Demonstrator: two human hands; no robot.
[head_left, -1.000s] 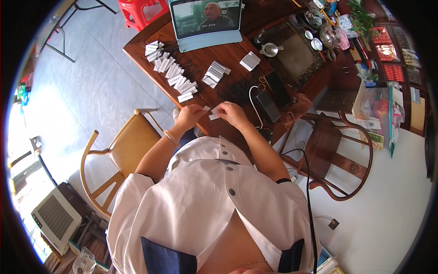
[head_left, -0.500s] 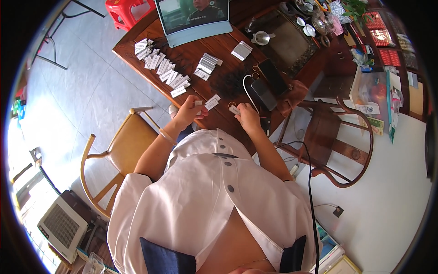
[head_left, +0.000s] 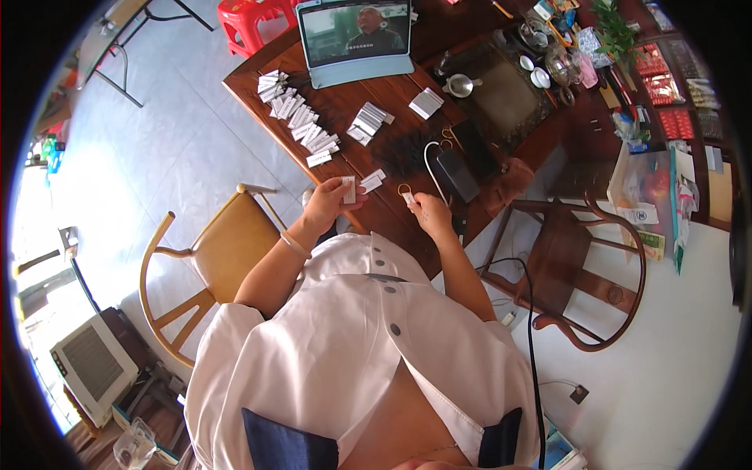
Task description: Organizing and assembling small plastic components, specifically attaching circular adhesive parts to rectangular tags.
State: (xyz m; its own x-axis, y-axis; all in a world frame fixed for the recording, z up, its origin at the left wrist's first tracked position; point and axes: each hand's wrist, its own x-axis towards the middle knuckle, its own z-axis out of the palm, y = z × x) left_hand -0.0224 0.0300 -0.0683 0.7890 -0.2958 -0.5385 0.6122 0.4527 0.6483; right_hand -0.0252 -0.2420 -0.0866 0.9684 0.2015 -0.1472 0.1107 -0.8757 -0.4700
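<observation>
Over the table's near edge, my left hand [head_left: 327, 205] pinches a small stack of white printed tags [head_left: 349, 189] between thumb and fingers. My right hand [head_left: 432, 215] is closed on a small white tag [head_left: 409, 198]; a thin gold-coloured ring [head_left: 404, 189] shows just above it, and whether the two are joined I cannot tell. Between the hands, a few loose white tags [head_left: 373, 180] lie on the dark wooden table [head_left: 313, 188]. Farther off is a long spread pile of similar tags [head_left: 304, 125], with two neater groups, one in the middle [head_left: 370, 123] and one to the right [head_left: 426, 103].
A tablet [head_left: 356, 35] playing a video stands at the back. Right of the tags lie a black power bank [head_left: 456, 175] with a white cable, a dark phone-like slab [head_left: 475, 147] and gold loops [head_left: 447, 138]. Chairs stand left [head_left: 235, 243] and right [head_left: 556, 243].
The whole view has shifted slightly. The tags in my left hand now face up more fully, and the tag in my right hand has turned more upright. Both hands keep their hold.
</observation>
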